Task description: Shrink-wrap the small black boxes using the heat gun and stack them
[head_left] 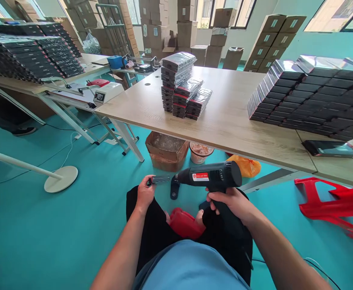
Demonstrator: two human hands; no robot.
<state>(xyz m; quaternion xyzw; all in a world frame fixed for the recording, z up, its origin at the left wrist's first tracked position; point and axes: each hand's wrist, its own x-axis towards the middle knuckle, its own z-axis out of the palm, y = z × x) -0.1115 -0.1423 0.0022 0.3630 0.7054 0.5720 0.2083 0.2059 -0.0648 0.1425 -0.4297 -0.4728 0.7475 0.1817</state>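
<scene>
In my right hand (225, 201) is a black heat gun (212, 176) with a red and white label, its nozzle pointing left. My left hand (146, 192) grips one end of a small dark box (160, 179) with a shiny film-like surface. The nozzle is close to the box's free end; whether they touch I cannot tell. Both hands are above my lap, in front of the table's edge. On the table (128, 104) ahead stand stacks of film-wrapped dark boxes (181, 84).
More dark boxes (309, 96) are piled at the right, with a single box (330, 149) lying before them. Under the table are a carton (167, 155), a basket (200, 153) and an orange bag (245, 166). A red stool (333, 207) stands right; a white stand base (61, 179) left.
</scene>
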